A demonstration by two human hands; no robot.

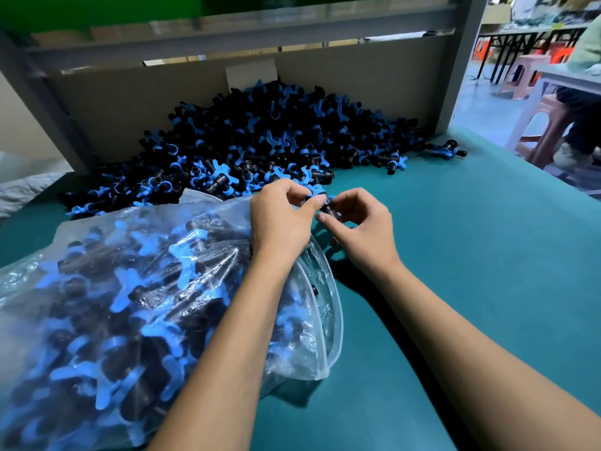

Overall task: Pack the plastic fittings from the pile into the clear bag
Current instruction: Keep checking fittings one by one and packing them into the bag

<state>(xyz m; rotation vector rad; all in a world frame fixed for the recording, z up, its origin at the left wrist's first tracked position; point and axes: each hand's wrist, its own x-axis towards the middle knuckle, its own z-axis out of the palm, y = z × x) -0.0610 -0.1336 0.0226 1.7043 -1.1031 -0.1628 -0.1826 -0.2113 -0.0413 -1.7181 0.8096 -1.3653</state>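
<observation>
Both hands, left hand (281,219) and right hand (359,227), pinch one fitting (320,198) by the pile (247,141); fumbled, it misses the overfull clear bag (130,304).

Two bare forearms enter from the near edge and narrow toward the wrists. No sleeve, cuff, glove, watch, ring or band shows on either arm; both are uncovered from the frame edge to the fingertips. The left hand (279,219) and the right hand (361,229) are both bare. The fingers (328,222) are slim, with short, plain, unpainted nails; one nail on the left hand's thumb catches the light. Nothing more of the person's clothing comes into the head view.
</observation>
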